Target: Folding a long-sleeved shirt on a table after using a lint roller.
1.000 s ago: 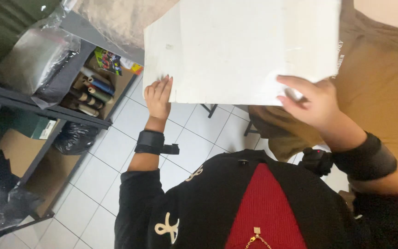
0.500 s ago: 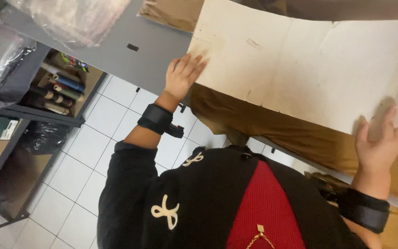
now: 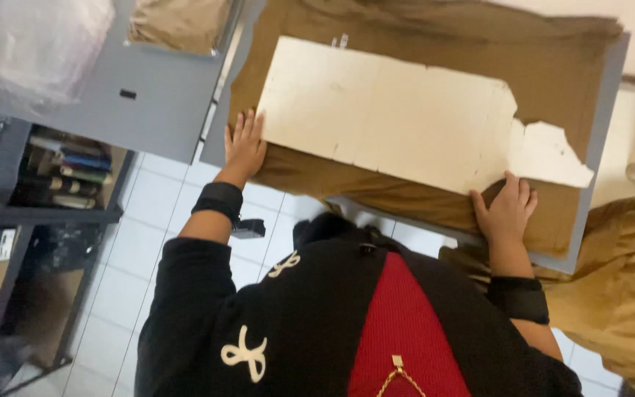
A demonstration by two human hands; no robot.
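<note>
A large off-white cardboard sheet (image 3: 391, 121) with a torn right end lies flat on brown fabric (image 3: 538, 59) spread over a grey table (image 3: 603, 140). My left hand (image 3: 245, 143) rests flat, fingers apart, on the fabric at the sheet's near left corner. My right hand (image 3: 507, 208) presses on the fabric at the sheet's near right edge, fingers spread. Both wrists wear black bands. Neither hand grips anything.
A second grey table (image 3: 148, 95) at the left carries folded brown fabric (image 3: 178, 22) and clear plastic wrap (image 3: 31, 44). A shelf of books (image 3: 67, 176) stands below it. More tan fabric (image 3: 626, 287) hangs at the right. White tile floor (image 3: 141, 228) lies underneath.
The cardboard sheet, held up in both hands a second ago, has been lowered and laid flat on the fabric. Both hands have let go and now rest at its near edge.
</note>
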